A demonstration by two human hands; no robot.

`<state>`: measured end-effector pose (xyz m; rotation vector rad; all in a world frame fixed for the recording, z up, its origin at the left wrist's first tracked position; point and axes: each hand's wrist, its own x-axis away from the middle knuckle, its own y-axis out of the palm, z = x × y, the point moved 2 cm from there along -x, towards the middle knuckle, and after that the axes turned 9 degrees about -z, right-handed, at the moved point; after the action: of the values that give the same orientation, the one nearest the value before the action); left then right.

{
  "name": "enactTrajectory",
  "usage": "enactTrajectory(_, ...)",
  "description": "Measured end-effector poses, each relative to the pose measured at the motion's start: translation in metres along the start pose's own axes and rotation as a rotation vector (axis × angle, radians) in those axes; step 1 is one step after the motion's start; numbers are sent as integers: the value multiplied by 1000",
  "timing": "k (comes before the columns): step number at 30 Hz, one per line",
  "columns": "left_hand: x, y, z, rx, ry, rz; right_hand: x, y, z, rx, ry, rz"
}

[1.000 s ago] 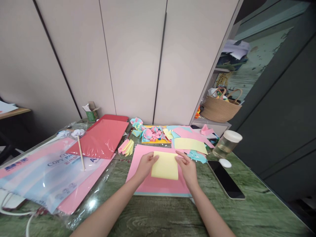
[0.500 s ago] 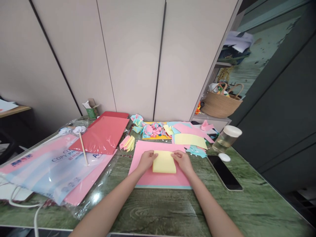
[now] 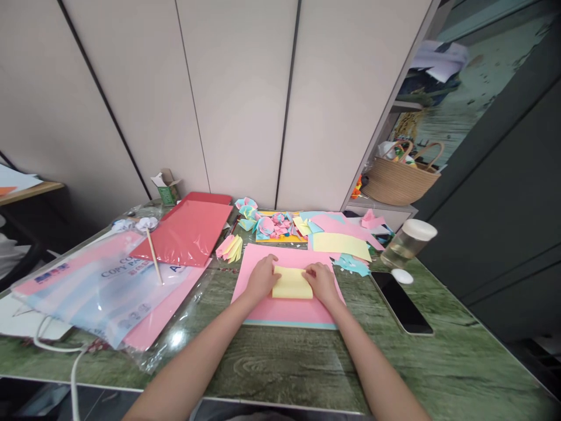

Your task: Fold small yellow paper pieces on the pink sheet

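A folded piece of yellow paper lies over a stack of pink paper, whose front edge shows a blue sheet beneath. My left hand grips the yellow paper's left side, thumb on top. At its right side my right hand holds it with curled fingers. Behind the stack, crumpled pink and blue paper flowers sit on a yellow sheet. Pleated pink and yellow paper lies to the left of them. A yellow strip and blue scraps are at the right.
To the left lie a plastic paper package, a red folder and a stick with a white paper flower. A phone, a small white lid and a capped cup are at the right.
The top edge of the yellow paper looks rolled or folded toward me, and the piece is shorter. Both hands have curled further over its sides. The camera view has shifted slightly.
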<state>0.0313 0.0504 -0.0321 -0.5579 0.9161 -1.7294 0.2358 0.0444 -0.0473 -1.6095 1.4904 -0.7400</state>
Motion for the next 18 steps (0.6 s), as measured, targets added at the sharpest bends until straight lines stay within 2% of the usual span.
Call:
enactTrajectory(3,0,-4,5,-91,69,-6,1,-1,-3,41,-10,30)
enactTrajectory(7,0,-11,10,-187,188,-97,3,-5,-8,50,-26,75)
enactTrajectory(12,5,-21,5,-262,300,-207,9,-25,-16,19,-41,151)
enactTrajectory(15,12,-25,-2,-275,322,-247,24,-42,-30,28,-78,174)
enactTrajectory(18,18,-24,-8,-262,299,-261,45,-51,-54,83,-145,110)
